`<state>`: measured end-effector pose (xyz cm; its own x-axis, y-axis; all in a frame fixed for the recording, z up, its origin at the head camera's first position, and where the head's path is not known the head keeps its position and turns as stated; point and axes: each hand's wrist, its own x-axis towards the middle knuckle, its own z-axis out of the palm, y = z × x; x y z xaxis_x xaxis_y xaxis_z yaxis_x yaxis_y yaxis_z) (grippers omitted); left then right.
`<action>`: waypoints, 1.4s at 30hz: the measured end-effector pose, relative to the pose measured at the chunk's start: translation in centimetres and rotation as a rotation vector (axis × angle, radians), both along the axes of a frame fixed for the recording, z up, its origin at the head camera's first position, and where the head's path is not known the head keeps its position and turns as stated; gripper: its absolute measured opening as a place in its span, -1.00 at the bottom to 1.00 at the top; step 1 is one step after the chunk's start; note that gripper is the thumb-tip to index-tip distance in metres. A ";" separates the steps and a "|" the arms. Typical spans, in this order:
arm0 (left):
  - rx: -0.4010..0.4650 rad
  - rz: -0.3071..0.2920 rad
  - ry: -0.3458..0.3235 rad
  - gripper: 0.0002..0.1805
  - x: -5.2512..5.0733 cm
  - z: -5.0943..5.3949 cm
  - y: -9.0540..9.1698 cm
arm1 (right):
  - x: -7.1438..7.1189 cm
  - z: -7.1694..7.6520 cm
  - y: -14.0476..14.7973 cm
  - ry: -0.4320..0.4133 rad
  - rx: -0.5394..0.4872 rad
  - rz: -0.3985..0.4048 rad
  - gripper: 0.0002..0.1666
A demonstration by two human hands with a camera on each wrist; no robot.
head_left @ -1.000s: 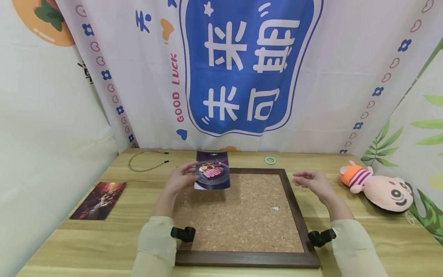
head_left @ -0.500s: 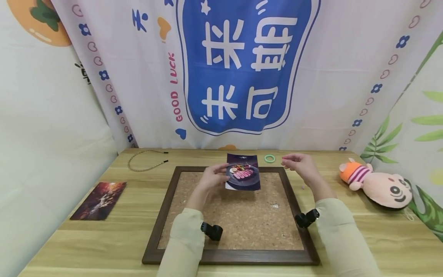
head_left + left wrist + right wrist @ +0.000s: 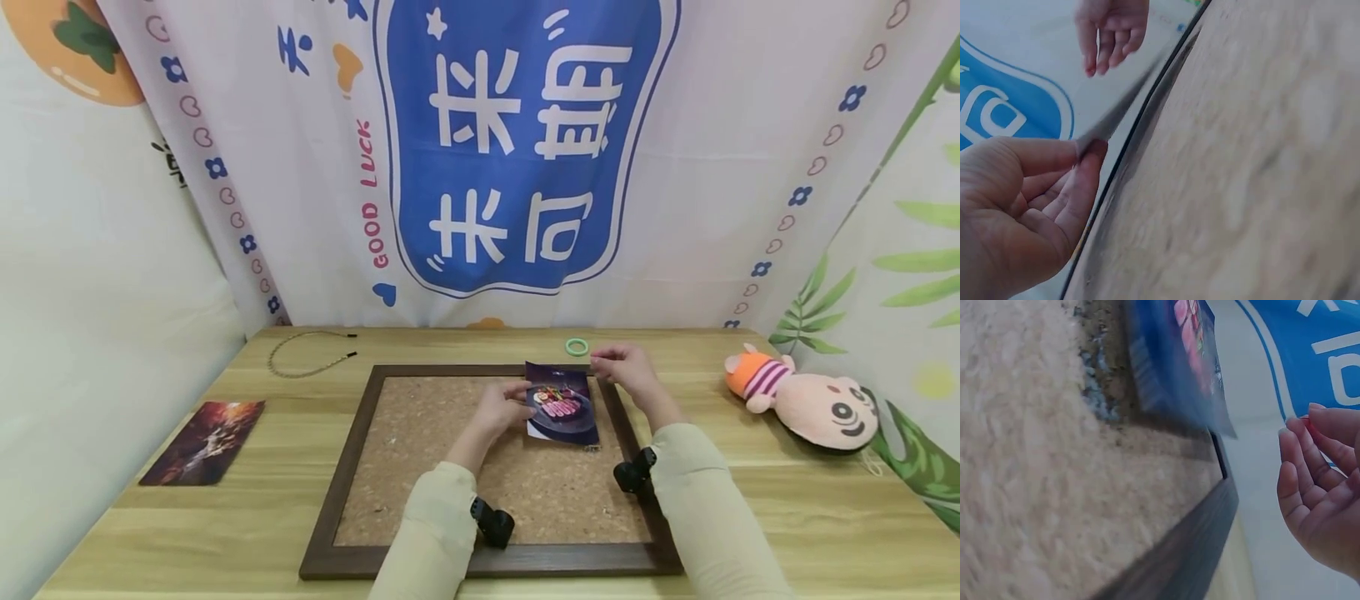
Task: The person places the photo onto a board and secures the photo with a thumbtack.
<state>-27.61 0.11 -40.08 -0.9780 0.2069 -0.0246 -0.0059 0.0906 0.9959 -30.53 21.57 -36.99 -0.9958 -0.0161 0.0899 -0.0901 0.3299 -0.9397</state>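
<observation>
Wooden table [image 3: 187, 533], plush doll [image 3: 813, 406], green ring [image 3: 577, 354] behind corkboard [image 3: 431, 467], left hand [image 3: 497, 410] pinching photo [image 3: 564, 410], right hand [image 3: 628, 368] pinching small red thing [image 3: 1312, 429]

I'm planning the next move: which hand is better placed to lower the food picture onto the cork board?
Probably the left hand: it pinches the food picture by its left edge, above the cork board. The right hand is apart, seemingly pinching something small and reddish.

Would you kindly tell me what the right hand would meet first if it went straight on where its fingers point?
Probably the food picture, near its upper right corner, just ahead of the right hand in the head view; depth is unclear, so it might pass beyond that edge.
</observation>
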 end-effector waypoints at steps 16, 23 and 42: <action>-0.184 -0.030 0.092 -0.48 0.4 -1.3 0.9 | -0.7 -2.4 -1.2 -0.015 -0.010 -0.017 -0.73; -0.254 -0.027 0.133 -0.50 0.4 -1.1 0.9 | -0.7 -2.4 -1.8 -0.042 0.043 -0.003 -0.73; -0.403 -0.025 0.187 -0.53 0.4 -1.0 1.0 | -1.4 -3.5 -2.3 -0.082 0.029 -0.014 -0.80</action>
<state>-27.26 1.11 -41.05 -0.9680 0.2411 0.0691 0.1786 0.4694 0.8647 -31.98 19.31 -40.51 -1.0000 -0.0038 0.0076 -0.0084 0.3578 -0.9337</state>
